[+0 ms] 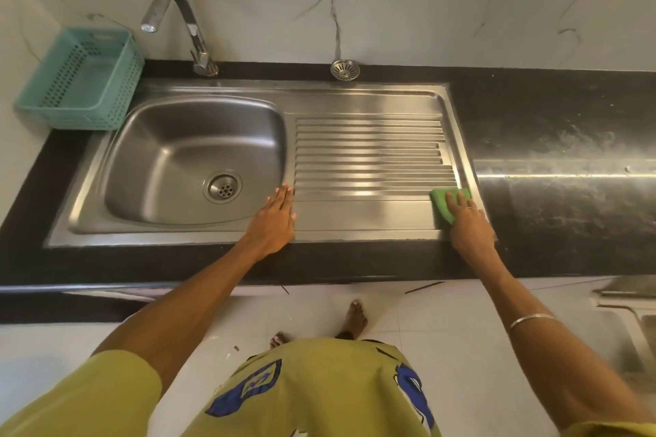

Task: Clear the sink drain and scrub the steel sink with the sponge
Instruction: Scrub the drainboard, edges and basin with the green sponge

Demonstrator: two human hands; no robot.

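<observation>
**Sponge at the near right corner of the drainboard, scrub under way**

Sponge first: the flat green scrubbing sponge (pixel 448 201) lies on the stainless steel sink (pixel 355 223), at the near right corner of its ribbed drainboard (pixel 372 152), just inside the raised rim. My right hand (pixel 468 220) presses down on it with fingers laid mostly straight over its top; the far and left edges of the sponge show past the fingertips, the rest is under the palm. I cannot tell whether the thumb hooks round its edge.

My left hand (pixel 275 220) holds nothing. It lies flat and spread on the steel strip between the basin (pixel 177 152) and the drainboard, fingertips touching the near right lip of the basin; I judge it a brace.

I take the step in hand to be scrubbing the drainboard. The round perforated steel strainer (pixel 345 69) sits out on the black stone counter (pixel 568 117) at the far edge, beside the marble-patterned wall, well apart from both hands, and the drain hole (pixel 223 187) in the basin looks open and free of debris, so the drain part looks dealt with.

The next move, as I judge it, calls for drawing the sponge left along the ribs with steady downward pressure, following the grooves. Afterwards the basin itself needs the sponge, which means lifting the left hand clear of the lip.

A teal perforated plastic basket (pixel 81 82) stands at the far left, beside the curved chrome tap (pixel 184 28).
</observation>
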